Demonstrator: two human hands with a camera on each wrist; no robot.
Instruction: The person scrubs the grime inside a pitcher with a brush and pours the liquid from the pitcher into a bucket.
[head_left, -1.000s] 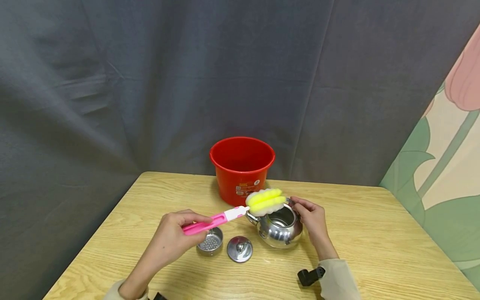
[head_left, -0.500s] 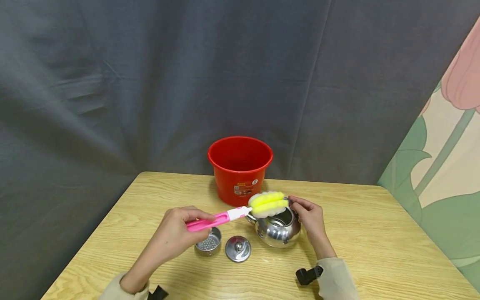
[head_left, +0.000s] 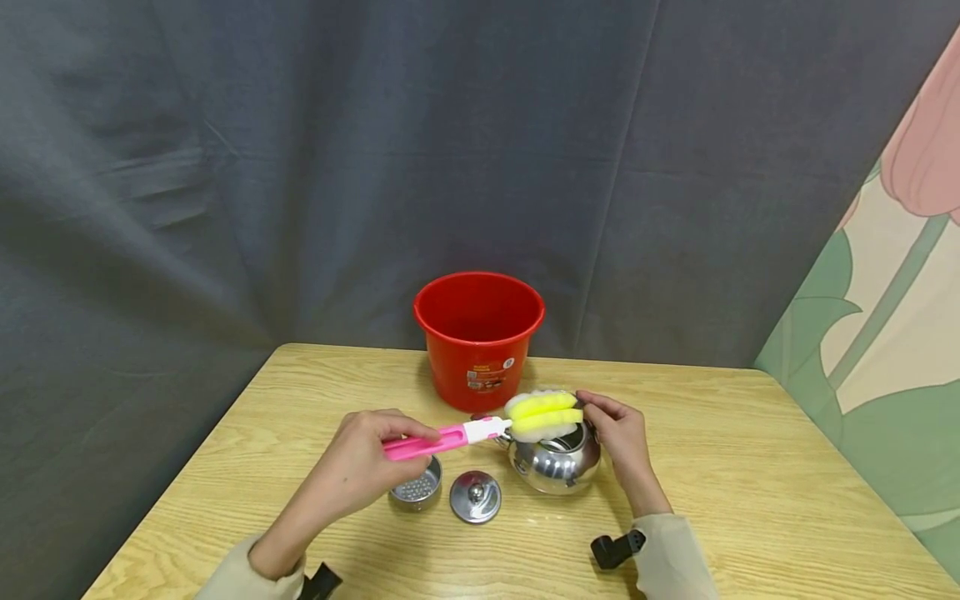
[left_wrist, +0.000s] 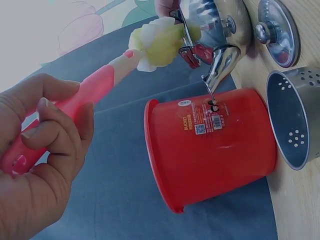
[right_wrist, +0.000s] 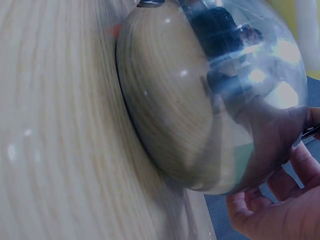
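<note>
We see the left hand (head_left: pixel 367 458) gripping a sponge brush (head_left: pixel 487 428), its head at the mouth of the steel teapot (head_left: pixel 553 471); the right hand (head_left: pixel 624 437) pinches the teapot, apparently by its handle. Behind it: a red bucket (head_left: pixel 480 360).

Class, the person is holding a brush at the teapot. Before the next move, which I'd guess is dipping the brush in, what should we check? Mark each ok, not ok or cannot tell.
1. Brush held: ok, in the left hand.
2. Teapot steadied: ok, the right hand grips it at the side.
3. Lid off: ok, on the table, knob up.
4. Strainer out of the pot: ok, on the table beside the lid.
5. Sponge head clear of the pot: cannot tell, they overlap in view and contact is unclear.
6. Pot's inside clean: cannot tell, only part shows.
</note>
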